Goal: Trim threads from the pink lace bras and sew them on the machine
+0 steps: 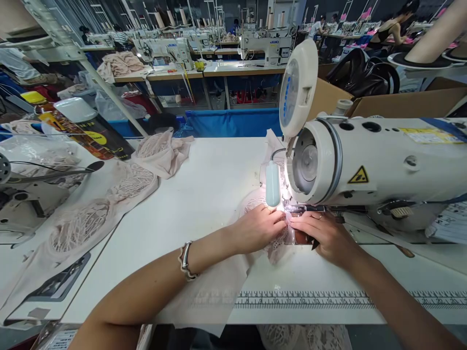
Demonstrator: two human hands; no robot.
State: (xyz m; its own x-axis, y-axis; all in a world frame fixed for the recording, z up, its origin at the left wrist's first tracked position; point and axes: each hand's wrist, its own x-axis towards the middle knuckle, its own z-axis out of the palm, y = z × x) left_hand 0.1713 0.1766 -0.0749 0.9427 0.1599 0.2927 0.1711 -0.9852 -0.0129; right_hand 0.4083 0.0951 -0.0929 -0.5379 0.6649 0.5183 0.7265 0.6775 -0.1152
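Note:
My left hand [260,227] and my right hand [326,234] rest side by side on a pale pink lace fabric piece [278,247] at the foot of a white sewing machine [368,158]. Both hands have fingers pressed down and pinched on the fabric, close under the needle area, which a small lamp [273,183] lights brightly. The fabric trails toward me over the white table [204,194] and off its front edge. A bracelet sits on my left wrist [186,261].
A pile of pink lace pieces [109,194] lies at the table's left. A ruler strip [328,299] runs along the front edge. Another machine [22,194] stands far left. Cardboard boxes [401,102] and rows of sewing stations fill the background, with people at the far right.

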